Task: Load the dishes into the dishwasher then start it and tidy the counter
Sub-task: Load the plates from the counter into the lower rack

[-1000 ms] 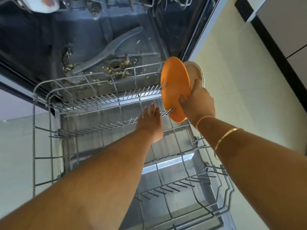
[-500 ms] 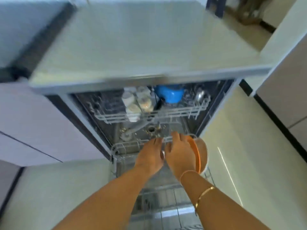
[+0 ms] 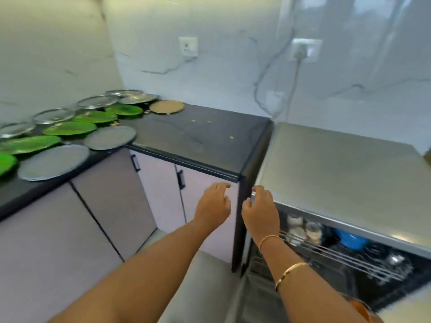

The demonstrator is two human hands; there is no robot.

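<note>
**Head view.** The left hand (image 3: 213, 203) and right hand (image 3: 261, 213) hang side by side in the air, in front of the seam where the dark counter (image 3: 210, 136) meets the dishwasher (image 3: 338, 171). Both are empty, with fingers loosely bent and slightly spread. The right hand is just beside the near left corner of the machine's steel top; whether it touches cannot be told.

The dishwasher stands at right, open. Its upper rack (image 3: 338, 255) carries pale cups (image 3: 295, 226) and a blue bowl (image 3: 352, 241). The rim of an orange plate (image 3: 361, 307) shows low at the near right edge of the frame.

The dishes not yet loaded lie at left on the counter:
- two grey plates (image 3: 53, 162) along its front edge;
- a row of green plates (image 3: 70, 128) behind them;
- steel plates (image 3: 53, 115) along the wall;
- one tan plate (image 3: 166, 106) at the right end of the group.

Crumbs (image 3: 231, 137) dot the bare counter between plates and machine.

**Judged step:** reaching left for the next plates. To do it well:
- begin with the grey plates at the front edge;
- lift each by its rim instead of sliding it across its neighbours;
- gather like with like, so they slot upright side by side;
- leave the crumbs for the final wipe.
</note>
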